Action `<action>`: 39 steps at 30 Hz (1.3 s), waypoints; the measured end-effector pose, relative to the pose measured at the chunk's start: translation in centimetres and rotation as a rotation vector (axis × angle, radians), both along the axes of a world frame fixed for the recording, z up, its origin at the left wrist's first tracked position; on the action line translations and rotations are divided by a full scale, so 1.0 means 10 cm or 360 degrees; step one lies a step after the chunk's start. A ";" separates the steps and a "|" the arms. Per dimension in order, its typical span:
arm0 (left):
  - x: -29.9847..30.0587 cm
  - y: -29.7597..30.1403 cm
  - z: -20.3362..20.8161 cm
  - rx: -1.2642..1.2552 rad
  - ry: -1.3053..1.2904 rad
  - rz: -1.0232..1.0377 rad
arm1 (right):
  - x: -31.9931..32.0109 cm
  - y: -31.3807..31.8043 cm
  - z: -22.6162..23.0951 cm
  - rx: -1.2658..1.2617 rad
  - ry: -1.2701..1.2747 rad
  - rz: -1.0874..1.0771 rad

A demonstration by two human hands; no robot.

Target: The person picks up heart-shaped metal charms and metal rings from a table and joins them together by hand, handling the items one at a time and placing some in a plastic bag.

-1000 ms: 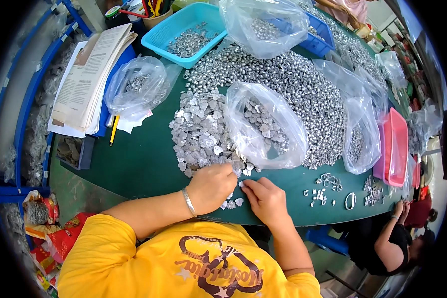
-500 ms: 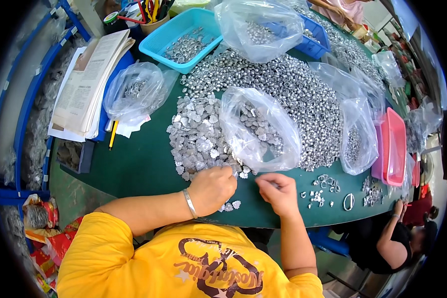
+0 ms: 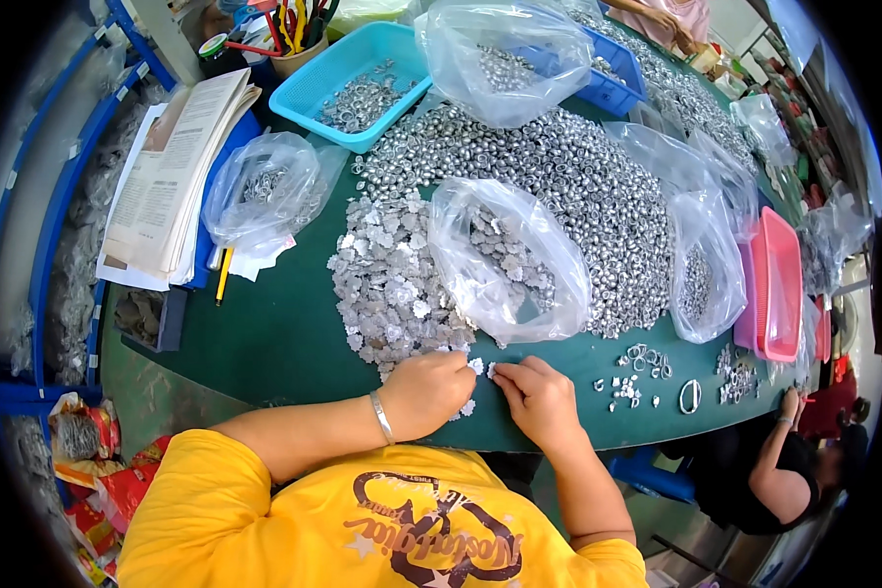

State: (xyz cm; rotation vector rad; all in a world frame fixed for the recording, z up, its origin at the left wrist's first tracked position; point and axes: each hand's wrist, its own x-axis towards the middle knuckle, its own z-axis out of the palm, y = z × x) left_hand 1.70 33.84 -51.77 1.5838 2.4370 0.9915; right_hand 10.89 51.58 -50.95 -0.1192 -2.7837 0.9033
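A heap of small flat silver-grey flower-shaped metal pieces (image 3: 387, 274) lies on the green table before me. At its near edge my left hand (image 3: 426, 392) is closed, fingertips pointing right; whatever it holds is hidden. My right hand (image 3: 542, 400) pinches a small metal piece (image 3: 491, 370) between thumb and finger, facing the left fingertips. One flower piece (image 3: 476, 366) shows in the narrow gap between the hands, and another (image 3: 467, 408) lies below my left fingers. Just beyond my hands, an open clear plastic bag (image 3: 559, 318) contains more flower pieces.
Behind the bag spreads a large pile of shiny ring-like metal parts (image 3: 617, 225). A turquoise basket (image 3: 299, 110) and papers (image 3: 181, 162) are at the far left. Small sorted parts (image 3: 647, 361) and a pink basket (image 3: 779, 284) are to the right. Another person (image 3: 774, 470) sits at lower right.
Both hands have shifted slightly toward me, and the right fingertips have come closer to the left ones. A small piece now shows at the right fingertips. The whole view has shifted slightly.
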 end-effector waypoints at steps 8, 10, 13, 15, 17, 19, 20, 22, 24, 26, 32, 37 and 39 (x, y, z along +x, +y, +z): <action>-0.16 -0.05 0.07 0.0088 -0.0123 0.0134 | 0.03 0.03 -0.02 0.0123 0.0117 0.0061; -0.11 -0.04 0.06 0.0017 -0.0116 0.0079 | 0.03 0.04 -0.05 0.0133 0.0135 0.0067; -0.07 -0.04 0.02 -0.0015 -0.0083 0.0044 | 0.03 0.08 -0.11 -0.0227 0.0172 0.0062; -0.08 -0.04 0.02 -0.0004 -0.0085 0.0011 | 0.11 0.14 -0.13 -0.1166 -0.0080 -0.0110; -0.12 -0.04 0.04 0.0015 -0.0120 -0.0046 | 0.18 0.28 -0.17 -0.2612 -0.0160 -0.0059; -0.12 -0.05 0.04 -0.0002 -0.0153 -0.0028 | 0.08 0.26 -0.03 -0.2888 0.0034 -0.0026; -0.12 -0.05 0.04 -0.0010 -0.0170 -0.0018 | 0.06 0.25 0.02 -0.2874 0.0038 -0.0102; -0.11 -0.05 0.06 0.0118 -0.0381 0.0038 | 0.01 0.22 0.00 -0.2117 -0.0396 -0.0421; -0.12 -0.06 0.07 0.0289 -0.0898 0.0086 | -0.08 0.05 -0.07 -0.0917 -0.0076 -0.0107; -0.19 -0.10 0.09 0.0505 -0.1722 0.0126 | -0.14 -0.08 -0.11 -0.0204 0.0152 0.0014; -0.39 -0.30 0.29 0.1123 -0.3289 0.0204 | -0.14 -0.03 -0.10 -0.0700 0.0094 -0.0031; -0.35 -0.35 0.16 0.0254 -0.1586 0.0182 | -0.04 0.15 0.05 -0.2238 -0.0448 -0.0131; -0.27 -0.32 0.15 0.0016 -0.0619 0.0006 | -0.04 0.07 0.12 -0.1507 -0.0562 0.0017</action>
